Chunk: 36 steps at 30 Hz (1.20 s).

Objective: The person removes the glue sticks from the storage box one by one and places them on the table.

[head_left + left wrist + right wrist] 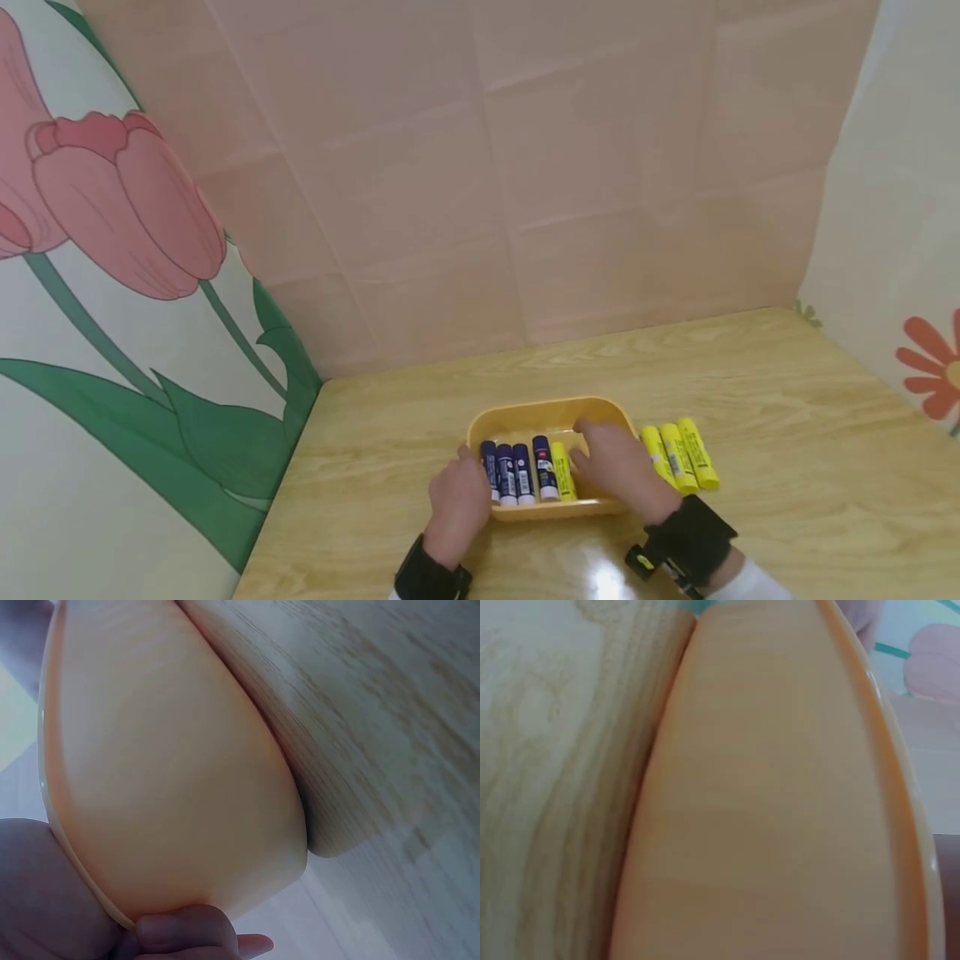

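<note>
Holding the left end of the tray (pixel 547 412), the left hand (pixel 459 500) curls its fingers (pixel 187 930) round the rim. The right hand (pixel 618 467) reaches into the tray's right part; whether it pinches anything, I cannot tell. Tray sits on the wooden surface (pixel 787 467), near its front edge. Inside lie 4 dark blue glue sticks (pixel 517 473) and 1 yellow glue stick (pixel 562 471). Just beside the tray's right end lie 3 yellow sticks (pixel 682 454).

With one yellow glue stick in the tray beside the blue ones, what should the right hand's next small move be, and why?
Probably lift the right hand out of the orange tray toward the three yellow glue sticks on the table: they lie just right of the tray, while the left hand holds its left rim.
</note>
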Each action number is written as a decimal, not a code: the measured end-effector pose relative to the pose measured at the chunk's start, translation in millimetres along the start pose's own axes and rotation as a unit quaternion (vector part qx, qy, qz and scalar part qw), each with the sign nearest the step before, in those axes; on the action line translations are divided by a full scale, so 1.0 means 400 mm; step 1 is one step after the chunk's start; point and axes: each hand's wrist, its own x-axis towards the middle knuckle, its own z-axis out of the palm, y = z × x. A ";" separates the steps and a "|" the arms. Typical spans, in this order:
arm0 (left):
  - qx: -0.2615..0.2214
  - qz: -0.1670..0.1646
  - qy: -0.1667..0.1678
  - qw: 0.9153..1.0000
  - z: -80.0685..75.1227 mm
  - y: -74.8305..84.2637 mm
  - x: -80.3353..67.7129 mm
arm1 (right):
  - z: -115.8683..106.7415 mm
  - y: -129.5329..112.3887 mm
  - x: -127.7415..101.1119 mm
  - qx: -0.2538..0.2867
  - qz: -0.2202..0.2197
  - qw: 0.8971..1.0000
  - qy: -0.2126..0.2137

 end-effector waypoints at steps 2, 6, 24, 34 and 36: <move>-0.001 -0.001 0.000 1.000 0.000 0.000 0.001 | 0.007 -0.002 0.000 -0.001 -0.001 1.000 -0.002; -0.005 0.000 0.002 1.000 0.002 -0.001 0.001 | 0.018 -0.003 0.002 0.001 -0.005 1.000 -0.012; -0.007 0.005 0.013 1.000 0.005 -0.004 -0.002 | 0.034 -0.007 0.004 -0.005 -0.004 1.000 -0.024; -0.010 0.014 0.044 0.999 0.010 -0.008 -0.007 | 0.043 -0.020 0.006 0.001 -0.016 0.999 -0.035; -0.009 0.017 0.045 0.999 0.009 -0.009 -0.006 | 0.040 -0.028 0.005 0.003 -0.012 0.999 -0.039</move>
